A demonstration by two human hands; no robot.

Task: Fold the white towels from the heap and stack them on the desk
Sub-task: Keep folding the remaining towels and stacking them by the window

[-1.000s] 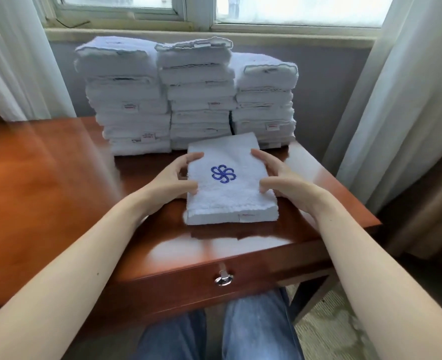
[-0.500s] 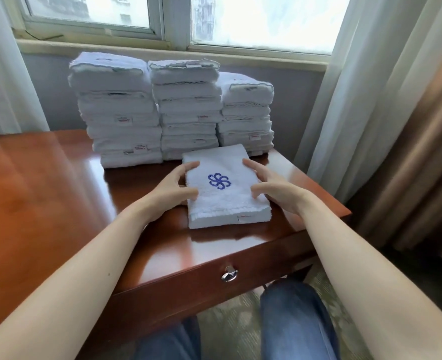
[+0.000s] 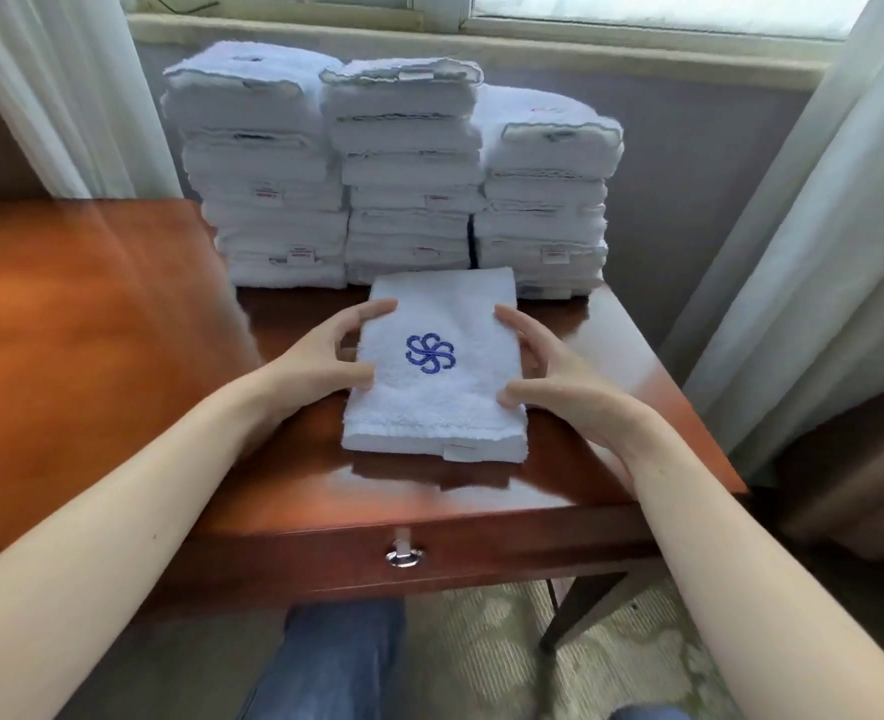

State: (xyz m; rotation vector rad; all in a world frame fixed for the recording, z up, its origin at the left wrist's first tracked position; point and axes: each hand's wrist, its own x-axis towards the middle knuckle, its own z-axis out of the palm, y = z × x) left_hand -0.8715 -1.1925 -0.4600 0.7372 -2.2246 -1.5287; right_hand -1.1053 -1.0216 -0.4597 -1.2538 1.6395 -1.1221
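Note:
A folded white towel (image 3: 440, 407) with a blue embroidered swirl lies lengthwise on the wooden desk (image 3: 92, 330), close to its front edge. My left hand (image 3: 320, 361) grips its left side, fingers and thumb curved over the edge. My right hand (image 3: 559, 376) grips the right side the same way. Behind the towel stand three stacks of folded white towels: a left stack (image 3: 268, 200), a middle stack (image 3: 409, 189) and a lower right stack (image 3: 544, 210). The towel's far end nearly touches the middle stack's base. No unfolded heap is in view.
The desk's right edge runs just right of the stacks and my right hand. A drawer with a metal pull (image 3: 403, 558) faces me below the towel. White curtains (image 3: 793, 252) hang at right and left, with a window sill behind the stacks. My knee in jeans (image 3: 336, 662) is under the desk.
Both hands keep the same hold on the towel's sides, and the towel stays in front of the stacks. Only my view has shifted, now more square to the desk.

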